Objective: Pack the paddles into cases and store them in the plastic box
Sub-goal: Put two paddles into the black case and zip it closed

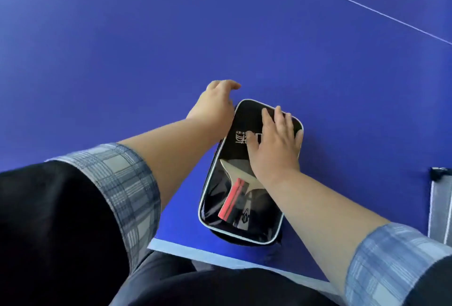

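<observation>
Closing case point(261, 220) around paddle point(233, 198): right hand point(274, 149) flat, pressing top; left hand point(215, 105) at far corner, grip unclear, likely zipper. Next: run zipper round, then box.

Bright, even daylight; paler wash toward upper left of blue table point(97, 36). Glossy reflections across clear window of case point(244, 210). Soft shadow below case's near end. Wide-angle stretch at edges; plaid sleeve point(117, 183) slightly blurred.
</observation>
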`<action>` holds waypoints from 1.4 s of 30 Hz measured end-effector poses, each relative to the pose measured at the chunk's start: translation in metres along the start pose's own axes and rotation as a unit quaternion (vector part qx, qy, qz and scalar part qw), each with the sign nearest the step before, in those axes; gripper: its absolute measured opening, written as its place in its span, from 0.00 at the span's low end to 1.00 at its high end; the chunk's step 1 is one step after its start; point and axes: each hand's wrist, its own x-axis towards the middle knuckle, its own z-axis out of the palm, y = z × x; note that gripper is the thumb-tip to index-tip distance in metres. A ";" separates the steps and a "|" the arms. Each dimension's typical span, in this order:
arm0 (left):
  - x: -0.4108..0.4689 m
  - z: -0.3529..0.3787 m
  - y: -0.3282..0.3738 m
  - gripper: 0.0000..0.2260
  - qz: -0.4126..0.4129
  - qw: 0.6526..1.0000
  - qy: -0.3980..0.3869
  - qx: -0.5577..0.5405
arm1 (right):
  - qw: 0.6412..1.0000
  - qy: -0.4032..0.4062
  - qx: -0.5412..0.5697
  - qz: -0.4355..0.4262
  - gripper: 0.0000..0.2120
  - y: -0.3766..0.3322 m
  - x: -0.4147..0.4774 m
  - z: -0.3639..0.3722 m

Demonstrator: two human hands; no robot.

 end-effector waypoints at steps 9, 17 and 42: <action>0.071 -0.021 0.008 0.19 0.194 0.902 -0.278 0.267 | 0.997 0.032 -0.071 0.015 0.36 -0.007 -0.002 0.013; 0.079 -0.035 0.007 0.10 0.234 0.869 -0.232 0.369 | 0.998 0.031 -0.033 0.050 0.34 -0.016 -0.004 0.011; -0.017 -0.030 -0.056 0.14 0.171 0.934 -0.139 0.281 | 0.994 0.040 -0.035 0.093 0.42 -0.020 0.001 0.016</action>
